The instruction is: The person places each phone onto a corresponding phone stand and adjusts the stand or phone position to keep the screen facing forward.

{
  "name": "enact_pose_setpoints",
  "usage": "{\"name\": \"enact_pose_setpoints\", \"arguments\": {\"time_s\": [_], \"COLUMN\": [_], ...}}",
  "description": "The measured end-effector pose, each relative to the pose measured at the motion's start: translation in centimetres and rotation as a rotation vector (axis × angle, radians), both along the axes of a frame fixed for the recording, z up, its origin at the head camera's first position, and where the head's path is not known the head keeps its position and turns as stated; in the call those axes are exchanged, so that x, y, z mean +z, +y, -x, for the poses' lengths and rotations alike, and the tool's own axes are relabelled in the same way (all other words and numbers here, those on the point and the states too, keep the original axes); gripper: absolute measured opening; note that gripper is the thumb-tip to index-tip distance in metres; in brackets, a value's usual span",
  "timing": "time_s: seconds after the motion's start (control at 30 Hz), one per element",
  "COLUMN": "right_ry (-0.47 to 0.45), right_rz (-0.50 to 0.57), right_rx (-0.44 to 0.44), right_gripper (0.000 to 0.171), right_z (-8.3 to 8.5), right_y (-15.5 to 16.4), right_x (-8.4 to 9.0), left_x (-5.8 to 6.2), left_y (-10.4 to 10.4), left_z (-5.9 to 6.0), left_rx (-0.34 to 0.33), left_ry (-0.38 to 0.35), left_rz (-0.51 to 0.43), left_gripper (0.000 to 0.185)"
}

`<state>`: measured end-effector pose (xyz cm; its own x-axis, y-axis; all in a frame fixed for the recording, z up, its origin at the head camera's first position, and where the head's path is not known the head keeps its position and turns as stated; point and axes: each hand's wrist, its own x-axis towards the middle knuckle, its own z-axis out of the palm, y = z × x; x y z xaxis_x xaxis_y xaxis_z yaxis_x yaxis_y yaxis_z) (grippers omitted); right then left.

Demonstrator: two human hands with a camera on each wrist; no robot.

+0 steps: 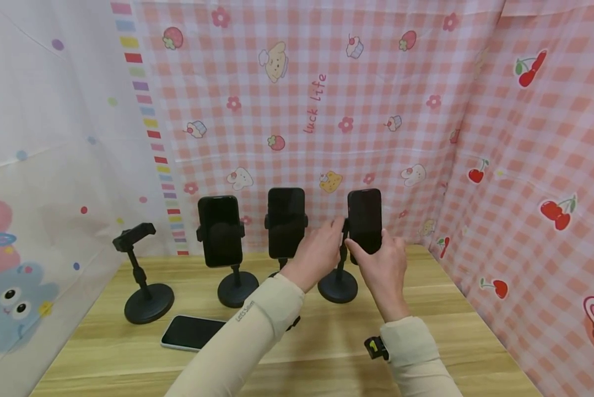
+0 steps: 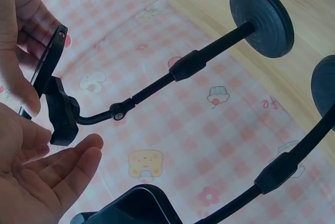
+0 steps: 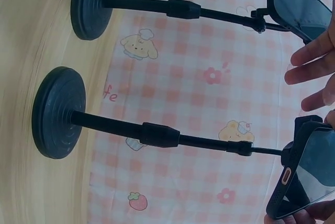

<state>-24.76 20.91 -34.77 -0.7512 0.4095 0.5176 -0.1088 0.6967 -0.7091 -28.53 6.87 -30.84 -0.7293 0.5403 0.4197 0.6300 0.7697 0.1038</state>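
Four black phone stands line the back of the wooden table (image 1: 426, 331). The rightmost stand (image 1: 338, 286) carries an upright black phone (image 1: 364, 218). My right hand (image 1: 371, 248) pinches that phone's lower end, thumb on the front and fingers behind. My left hand (image 1: 334, 234) reaches in from the left, its relaxed fingers beside the clamp (image 2: 63, 114). In the left wrist view the left hand (image 2: 57, 177) lies open below the clamp, and the phone's edge (image 2: 49, 59) shows above it. The right wrist view shows the clamped phone (image 3: 314, 171) at the lower right.
Two more stands hold dark phones (image 1: 220, 231) (image 1: 286, 220). The leftmost stand (image 1: 145, 300) has nothing in its clamp. Another phone (image 1: 193, 332) lies flat near the table's front left. Pink checked cloth (image 1: 525, 165) walls in the back and right; a pale cloth hangs at the left.
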Motion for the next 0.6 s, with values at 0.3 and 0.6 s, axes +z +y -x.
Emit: {"name": "enact_pose_setpoints", "arguments": {"time_s": [0.3,0.6], "right_ry": [0.003,0.006], "right_rz": [-0.011,-0.006], "right_rx": [0.01,0.016], "right_gripper": [0.076,0.075], "right_z": [-0.09,0.14], "right_y": [-0.37,-0.26], "right_x": [0.19,-0.07], "left_x": [0.53,0.34], "left_y": [0.07,0.18], "left_z": [0.61,1.0], "left_rx": [-0.031,-0.043], "left_ry": [0.008,0.038], "left_rz": [-0.023,-0.032], "left_gripper": [0.027,0.014]}}
